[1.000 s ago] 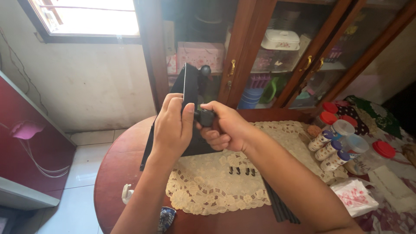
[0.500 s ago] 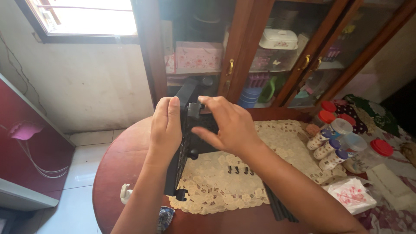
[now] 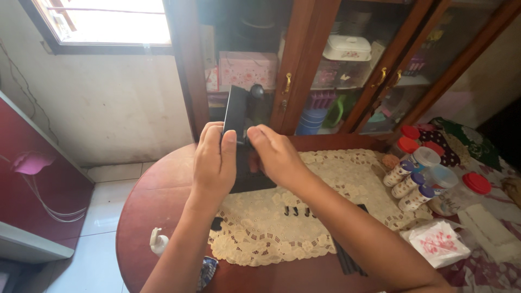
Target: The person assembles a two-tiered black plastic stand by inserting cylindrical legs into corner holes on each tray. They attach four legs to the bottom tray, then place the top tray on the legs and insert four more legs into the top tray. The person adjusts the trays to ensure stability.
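Note:
My left hand (image 3: 214, 163) and my right hand (image 3: 274, 154) both grip a flat black panel (image 3: 236, 111) that I hold upright above the round wooden table (image 3: 152, 201). A small black round knob (image 3: 256, 90) sticks out beside the panel's top edge. The lower part of the panel shows dark between my wrists. Three small black pieces (image 3: 296, 211) lie in a row on the cream lace mat (image 3: 271, 233) below my right forearm.
A wooden glass-door cabinet (image 3: 304, 65) stands right behind the table. Several small lidded jars (image 3: 412, 179) crowd the table's right side, with a folded plastic bag (image 3: 439, 244) nearer. Black strips (image 3: 347, 260) lie under my right forearm. A small white object (image 3: 158, 242) sits at the left edge.
The black panel has been turned from tilted low over the mat to upright and higher, its top now in front of the cabinet. Both hands shifted their grip closer together.

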